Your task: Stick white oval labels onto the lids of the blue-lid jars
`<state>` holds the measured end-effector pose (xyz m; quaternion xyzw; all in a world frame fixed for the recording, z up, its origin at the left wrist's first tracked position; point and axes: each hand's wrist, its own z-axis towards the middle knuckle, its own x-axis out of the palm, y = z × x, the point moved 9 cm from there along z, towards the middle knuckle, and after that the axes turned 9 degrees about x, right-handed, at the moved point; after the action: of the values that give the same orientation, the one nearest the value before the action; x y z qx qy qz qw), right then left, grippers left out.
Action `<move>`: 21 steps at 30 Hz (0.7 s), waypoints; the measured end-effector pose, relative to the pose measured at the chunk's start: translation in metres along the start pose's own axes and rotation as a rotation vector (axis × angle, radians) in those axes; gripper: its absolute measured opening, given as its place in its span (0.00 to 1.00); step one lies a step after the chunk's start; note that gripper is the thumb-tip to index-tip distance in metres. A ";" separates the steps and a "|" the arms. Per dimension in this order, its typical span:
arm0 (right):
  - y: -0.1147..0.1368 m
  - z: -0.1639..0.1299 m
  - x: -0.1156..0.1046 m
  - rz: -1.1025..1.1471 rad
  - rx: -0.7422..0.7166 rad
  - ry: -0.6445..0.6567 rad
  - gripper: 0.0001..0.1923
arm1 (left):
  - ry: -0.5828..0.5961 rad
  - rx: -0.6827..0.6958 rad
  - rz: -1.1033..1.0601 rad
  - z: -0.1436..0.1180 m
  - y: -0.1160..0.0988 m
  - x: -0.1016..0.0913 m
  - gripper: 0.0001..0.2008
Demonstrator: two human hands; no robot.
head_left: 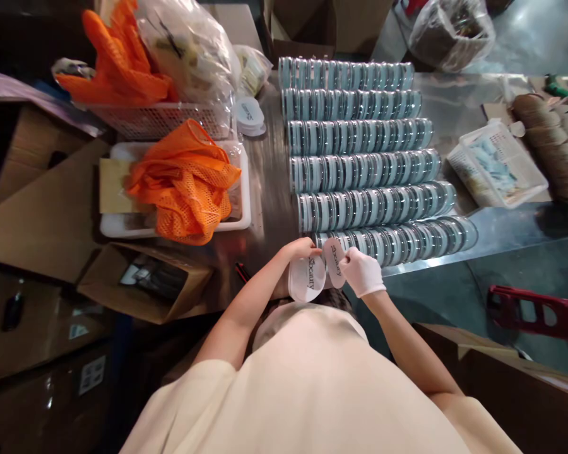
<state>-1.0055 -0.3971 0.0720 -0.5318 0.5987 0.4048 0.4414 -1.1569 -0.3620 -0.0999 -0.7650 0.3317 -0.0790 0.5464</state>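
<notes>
The left hand pinches a white oval label by its top edge; the gloved right hand pinches a second label just beside it. Both hover at the near end of the closest row of round tins on the tabletop. A careless nudge there could probably topple the leaning tins down the row, or the thin labels could slip or crease.

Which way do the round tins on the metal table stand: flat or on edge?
On edge: the round tins lean overlapping in six rows.
</notes>
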 end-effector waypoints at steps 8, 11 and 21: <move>0.018 0.017 0.073 0.061 -0.014 0.141 0.14 | 0.105 -0.028 -0.065 -0.008 0.003 -0.004 0.26; 0.020 0.016 0.109 0.141 -0.007 0.136 0.18 | 0.136 -0.067 -0.080 -0.011 0.005 -0.002 0.27; 0.006 0.015 0.161 0.597 0.154 0.101 0.18 | 0.140 -0.119 -0.076 -0.016 0.011 0.001 0.28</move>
<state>-1.0175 -0.4274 -0.0870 -0.3169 0.7784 0.4431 0.3120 -1.1686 -0.3770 -0.1035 -0.8008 0.3441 -0.1329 0.4719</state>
